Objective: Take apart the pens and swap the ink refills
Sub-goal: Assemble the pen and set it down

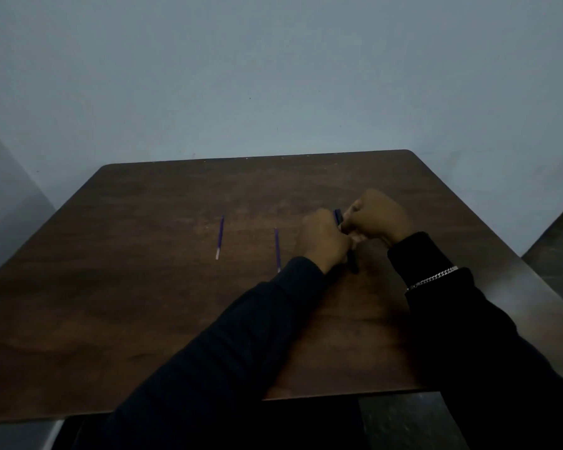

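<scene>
Both hands meet over the right middle of the dark wooden table (143,303). My left hand (322,238) is closed around the lower part of a dark blue pen (338,217), whose bottom end pokes out below the fist. My right hand (377,216) pinches the pen's upper end with its fingertips. Two thin purple-blue ink refills lie loose on the table to the left of the hands: one refill (220,237) with a pale lower tip, and a second refill (277,250) close beside my left wrist. The middle of the pen is hidden by my fingers.
A pale blue wall (273,76) rises right behind the table's far edge. A silver chain bracelet (433,277) sits on the right wrist over the black sleeve. Grey floor shows past the table's right side and near edge.
</scene>
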Motion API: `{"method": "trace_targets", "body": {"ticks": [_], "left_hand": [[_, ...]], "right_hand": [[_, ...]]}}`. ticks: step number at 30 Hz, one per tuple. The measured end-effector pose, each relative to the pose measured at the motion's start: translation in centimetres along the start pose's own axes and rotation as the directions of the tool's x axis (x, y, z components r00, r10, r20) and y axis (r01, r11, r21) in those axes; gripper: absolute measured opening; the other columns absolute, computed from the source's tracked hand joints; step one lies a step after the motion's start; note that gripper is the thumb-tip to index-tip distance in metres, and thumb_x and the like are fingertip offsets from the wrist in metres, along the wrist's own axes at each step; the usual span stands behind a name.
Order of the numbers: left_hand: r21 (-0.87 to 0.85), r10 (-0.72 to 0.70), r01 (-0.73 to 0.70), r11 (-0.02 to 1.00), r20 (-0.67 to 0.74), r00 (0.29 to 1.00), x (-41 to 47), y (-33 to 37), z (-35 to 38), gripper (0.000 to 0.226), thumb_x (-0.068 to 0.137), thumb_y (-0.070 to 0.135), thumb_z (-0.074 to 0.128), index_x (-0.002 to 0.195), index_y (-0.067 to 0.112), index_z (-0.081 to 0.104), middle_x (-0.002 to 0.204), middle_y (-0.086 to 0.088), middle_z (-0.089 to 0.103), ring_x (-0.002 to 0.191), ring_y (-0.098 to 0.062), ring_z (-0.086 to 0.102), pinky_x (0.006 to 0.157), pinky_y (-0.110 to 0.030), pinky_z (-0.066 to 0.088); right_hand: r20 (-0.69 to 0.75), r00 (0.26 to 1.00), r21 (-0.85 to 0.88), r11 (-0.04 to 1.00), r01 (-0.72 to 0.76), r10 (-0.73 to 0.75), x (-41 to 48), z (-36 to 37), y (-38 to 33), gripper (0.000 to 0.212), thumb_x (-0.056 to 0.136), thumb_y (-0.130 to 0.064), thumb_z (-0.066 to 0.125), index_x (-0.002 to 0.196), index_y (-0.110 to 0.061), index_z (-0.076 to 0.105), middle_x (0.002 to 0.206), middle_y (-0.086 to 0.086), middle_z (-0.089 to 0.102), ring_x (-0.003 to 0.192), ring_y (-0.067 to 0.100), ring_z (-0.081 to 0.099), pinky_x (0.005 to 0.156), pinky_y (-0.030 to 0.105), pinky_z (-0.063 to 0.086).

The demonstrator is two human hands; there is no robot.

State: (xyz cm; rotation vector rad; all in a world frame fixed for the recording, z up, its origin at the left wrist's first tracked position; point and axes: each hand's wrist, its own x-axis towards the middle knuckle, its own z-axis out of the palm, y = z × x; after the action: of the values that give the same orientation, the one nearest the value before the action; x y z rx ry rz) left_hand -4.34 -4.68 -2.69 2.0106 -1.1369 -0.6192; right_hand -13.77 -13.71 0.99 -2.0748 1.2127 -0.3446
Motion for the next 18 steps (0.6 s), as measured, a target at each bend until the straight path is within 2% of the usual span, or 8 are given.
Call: {"method": "trace_targets", "body": {"ticks": [1, 3, 6, 9, 11, 13, 14, 18], "left_hand": [[0.001, -0.006, 0.006, 1.0, 0.001, 1.0, 0.0, -0.1, 0.2, 0.015, 0.089, 0.017, 0.08, 0.095, 0.013, 0.066, 0.09, -0.007, 0.074, 0.075, -0.018, 0.076, 0.054, -0.027, 0.062], [-0.014, -0.03, 0.03, 0.999, 0.028, 0.999, 0.0, -0.2, 0.5, 0.019, 0.088, 0.016, 0.081, 0.099, 0.011, 0.067, 0.093, -0.009, 0.075, 0.077, -0.021, 0.078, 0.064, -0.038, 0.067], [-0.029, -0.04, 0.041, 0.999, 0.036, 0.999, -0.1, -0.2, 0.6, 0.012, 0.092, 0.015, 0.077, 0.097, 0.008, 0.069, 0.09, -0.011, 0.077, 0.073, -0.021, 0.079, 0.067, -0.044, 0.067], [-0.036, -0.024, 0.025, 0.999, 0.016, 1.0, -0.4, 0.0, 0.2, 0.011, 0.095, 0.013, 0.072, 0.091, 0.003, 0.072, 0.079, -0.013, 0.078, 0.067, -0.02, 0.079, 0.064, -0.04, 0.067], [-0.01, -0.023, 0.023, 1.0, -0.002, 1.0, -0.5, -0.1, -0.1, 0.015, 0.095, 0.013, 0.072, 0.084, 0.003, 0.073, 0.071, -0.011, 0.077, 0.057, -0.013, 0.075, 0.052, -0.027, 0.062], [0.003, -0.035, 0.035, 0.999, -0.026, 0.999, -0.4, -0.3, -0.5, 0.015, 0.095, 0.011, 0.07, 0.082, 0.004, 0.073, 0.07, -0.01, 0.076, 0.046, -0.006, 0.069, 0.038, -0.018, 0.051], [0.0, -0.039, 0.039, 0.999, -0.041, 0.998, -0.4, -0.5, -0.6, 0.015, 0.095, 0.01, 0.069, 0.082, 0.003, 0.072, 0.071, -0.01, 0.075, 0.045, -0.005, 0.069, 0.037, -0.017, 0.048], [-0.032, -0.024, 0.021, 0.999, -0.109, 0.994, -0.4, -1.2, -1.2, 0.017, 0.094, 0.013, 0.074, 0.08, 0.005, 0.07, 0.07, -0.007, 0.073, 0.053, -0.01, 0.073, 0.046, -0.03, 0.061]], "right_hand": [[0.01, 1.0, -0.02, 1.0, -0.002, 0.002, 0.0, 0.1, 0.1, 0.01, 0.077, 0.004, 0.079, 0.071, 0.01, 0.073, 0.07, 0.025, 0.074, 0.069, 0.037, 0.077, 0.07, 0.052, 0.066], [0.02, 1.0, -0.062, 0.998, -0.013, 0.014, 0.0, 0.3, 0.1, 0.021, 0.078, 0.005, 0.078, 0.059, 0.005, 0.068, 0.065, 0.023, 0.072, 0.064, 0.034, 0.076, 0.066, 0.045, 0.066], [-0.019, 1.0, -0.118, 0.993, -0.023, 0.021, 0.0, 0.6, 0.0, 0.038, 0.078, 0.001, 0.079, 0.047, -0.005, 0.057, 0.051, 0.01, 0.063, 0.047, 0.019, 0.066, 0.049, 0.028, 0.055], [-0.055, 0.999, -0.155, 0.988, -0.011, 0.002, 0.0, 1.1, 0.0, 0.045, 0.084, -0.005, 0.074, 0.051, -0.008, 0.045, 0.051, 0.007, 0.051, 0.046, 0.016, 0.052, 0.047, 0.024, 0.04], [-0.08, 0.996, -0.189, 0.982, 0.017, -0.032, -0.1, 1.4, 0.0, 0.046, 0.088, -0.01, 0.072, 0.053, -0.008, 0.042, 0.052, 0.007, 0.047, 0.047, 0.016, 0.047, 0.048, 0.026, 0.037], [-0.074, 0.997, -0.195, 0.981, 0.012, -0.027, -0.2, 1.5, -0.1, 0.037, 0.088, -0.008, 0.071, 0.058, -0.006, 0.05, 0.054, 0.008, 0.057, 0.048, 0.016, 0.057, 0.05, 0.028, 0.05], [-0.06, 0.998, -0.184, 0.983, -0.002, -0.009, -0.3, 1.5, -0.1, 0.03, 0.088, -0.005, 0.071, 0.063, -0.004, 0.055, 0.057, 0.01, 0.063, 0.05, 0.016, 0.064, 0.054, 0.032, 0.058], [-0.019, 0.999, -0.127, 0.991, -0.047, 0.045, -0.4, 1.4, -0.2, 0.023, 0.086, -0.004, 0.079, 0.07, 0.001, 0.064, 0.068, 0.016, 0.072, 0.057, 0.021, 0.073, 0.063, 0.036, 0.064]]}}
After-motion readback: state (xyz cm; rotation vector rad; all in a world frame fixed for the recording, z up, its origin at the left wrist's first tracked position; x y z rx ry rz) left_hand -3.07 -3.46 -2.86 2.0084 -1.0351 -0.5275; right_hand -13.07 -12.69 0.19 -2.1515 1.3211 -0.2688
